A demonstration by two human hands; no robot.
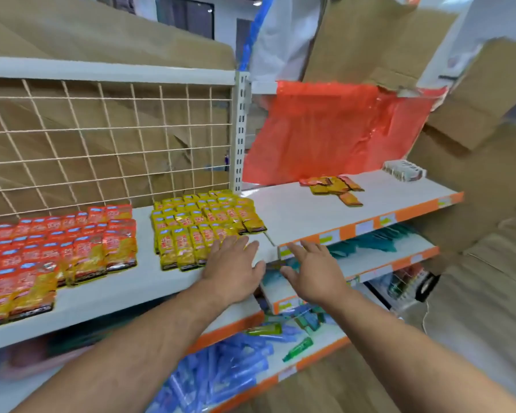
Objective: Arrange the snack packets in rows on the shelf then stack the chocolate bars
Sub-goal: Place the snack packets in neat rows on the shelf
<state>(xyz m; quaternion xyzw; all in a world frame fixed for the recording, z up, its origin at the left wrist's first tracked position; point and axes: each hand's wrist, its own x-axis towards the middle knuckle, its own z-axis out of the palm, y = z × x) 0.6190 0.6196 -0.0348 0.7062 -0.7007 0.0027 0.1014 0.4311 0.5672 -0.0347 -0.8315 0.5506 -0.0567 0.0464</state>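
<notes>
My hands, both loose, at the shelf's front edge beside the rowed packets.
The shelf carries red packets in rows at its left end and yellow packets in rows near its right end. My left hand, fingers straight, grasps nothing at the yellow block's front right corner. My right hand, fingers spread, grasps nothing. Loose packets lie toward the neighbouring board's back.
</notes>
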